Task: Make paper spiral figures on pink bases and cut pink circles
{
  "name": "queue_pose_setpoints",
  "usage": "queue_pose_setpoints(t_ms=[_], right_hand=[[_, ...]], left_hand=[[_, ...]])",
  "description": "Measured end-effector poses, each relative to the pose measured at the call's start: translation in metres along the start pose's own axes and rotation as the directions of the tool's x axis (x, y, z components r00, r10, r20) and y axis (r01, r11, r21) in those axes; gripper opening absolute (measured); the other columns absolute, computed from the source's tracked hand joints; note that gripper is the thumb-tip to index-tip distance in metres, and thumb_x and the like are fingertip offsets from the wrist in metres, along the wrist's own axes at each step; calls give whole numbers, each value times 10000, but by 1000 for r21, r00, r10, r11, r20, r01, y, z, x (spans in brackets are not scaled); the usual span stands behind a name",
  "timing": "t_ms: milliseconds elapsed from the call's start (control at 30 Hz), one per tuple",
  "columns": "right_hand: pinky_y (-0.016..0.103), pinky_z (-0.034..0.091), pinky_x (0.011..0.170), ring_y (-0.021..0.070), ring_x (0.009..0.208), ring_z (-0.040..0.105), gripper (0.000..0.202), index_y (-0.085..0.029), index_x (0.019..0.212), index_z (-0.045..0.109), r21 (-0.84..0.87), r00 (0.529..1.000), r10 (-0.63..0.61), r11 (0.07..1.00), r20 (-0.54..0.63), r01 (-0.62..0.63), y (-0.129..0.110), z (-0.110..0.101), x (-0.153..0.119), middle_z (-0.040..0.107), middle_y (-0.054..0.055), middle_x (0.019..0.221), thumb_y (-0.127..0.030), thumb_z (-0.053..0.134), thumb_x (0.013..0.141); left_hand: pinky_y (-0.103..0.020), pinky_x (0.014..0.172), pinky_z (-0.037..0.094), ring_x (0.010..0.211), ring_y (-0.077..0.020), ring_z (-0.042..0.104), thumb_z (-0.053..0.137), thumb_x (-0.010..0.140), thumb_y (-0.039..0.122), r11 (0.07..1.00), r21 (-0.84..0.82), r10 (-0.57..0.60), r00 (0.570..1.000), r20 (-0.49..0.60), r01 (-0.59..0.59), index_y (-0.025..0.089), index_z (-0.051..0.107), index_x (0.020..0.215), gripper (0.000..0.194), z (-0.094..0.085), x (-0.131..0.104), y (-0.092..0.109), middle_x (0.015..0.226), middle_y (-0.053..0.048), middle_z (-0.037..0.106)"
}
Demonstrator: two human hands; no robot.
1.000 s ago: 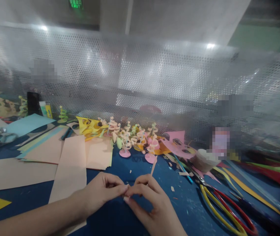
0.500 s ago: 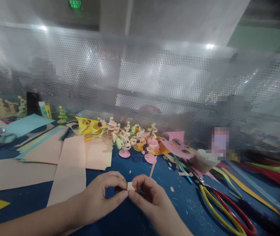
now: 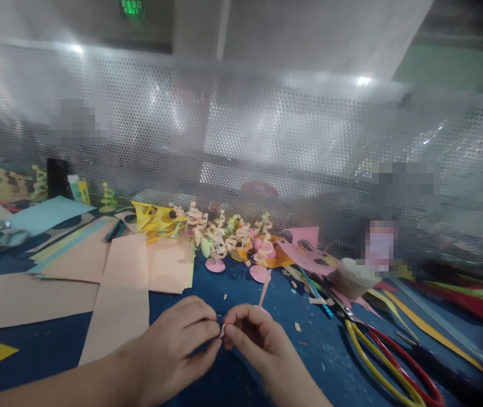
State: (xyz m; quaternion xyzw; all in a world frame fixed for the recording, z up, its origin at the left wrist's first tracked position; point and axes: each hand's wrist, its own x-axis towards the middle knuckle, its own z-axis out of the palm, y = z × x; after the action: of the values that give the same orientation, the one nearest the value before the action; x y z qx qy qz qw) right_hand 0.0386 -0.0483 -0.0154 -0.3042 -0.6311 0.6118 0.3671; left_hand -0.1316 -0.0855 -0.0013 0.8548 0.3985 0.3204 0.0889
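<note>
Paper piece (image 3: 223,330), small and pale — low centre, over the desk (image 3: 313,353); fingers of left hand (image 3: 182,342) and right hand (image 3: 262,342) both pinch it. Left: flat, matte peach sheets (image 3: 120,288). Middle: curly paper spirals (image 3: 220,243) on round bases. Right: loop-handled scissors (image 3: 348,312). Desk blue, speckled — perforated panel (image 3: 245,130) behind.

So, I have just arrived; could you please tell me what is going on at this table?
A person is working over a blue table. The right hand pinches a small pale piece, and the left hand meets it from the other side, though its grip is unclear. Ahead are small curled-paper figures, with pale paper sheets to the left and scissors with yellow and red handles to the right.
</note>
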Motion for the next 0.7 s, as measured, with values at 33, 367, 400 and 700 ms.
queue_pose_setpoints(t_ms=[33,367,400,700], right_hand=[[222,399,650,110,655,506,200,-184,756,565,2,1000,-10,1000,-5,10,-2,0,0,540,-26,664,-379,610,759],[226,417,730,123,764,527,108,-211,759,579,91,990,-137,987,34,133,-9,-1,0,553,-9,770,-315,594,785],[225,419,720,121,750,526,107,-211,760,581,94,990,-141,986,26,138,-9,-1,-1,548,-10,767,-315,599,781],[218,419,733,122,780,519,108,-212,727,591,76,984,-177,981,-19,178,-11,0,-1,544,-2,792,-311,621,759]], left_hand=[[-252,783,422,844,-152,533,458,826,131,996,-64,-67,997,-30,65,164,584,837,130,0,1,0,894,-64,599],[-223,709,452,744,-133,573,582,748,204,800,-509,-338,940,54,317,176,585,779,42,0,7,-3,768,3,622],[-226,709,454,744,-136,578,577,745,190,801,-516,-329,943,46,304,176,589,785,44,-1,7,-3,773,-3,630],[-251,743,455,763,-144,603,596,750,176,832,-523,-259,963,-73,184,176,620,759,25,-4,10,-2,776,-25,659]])
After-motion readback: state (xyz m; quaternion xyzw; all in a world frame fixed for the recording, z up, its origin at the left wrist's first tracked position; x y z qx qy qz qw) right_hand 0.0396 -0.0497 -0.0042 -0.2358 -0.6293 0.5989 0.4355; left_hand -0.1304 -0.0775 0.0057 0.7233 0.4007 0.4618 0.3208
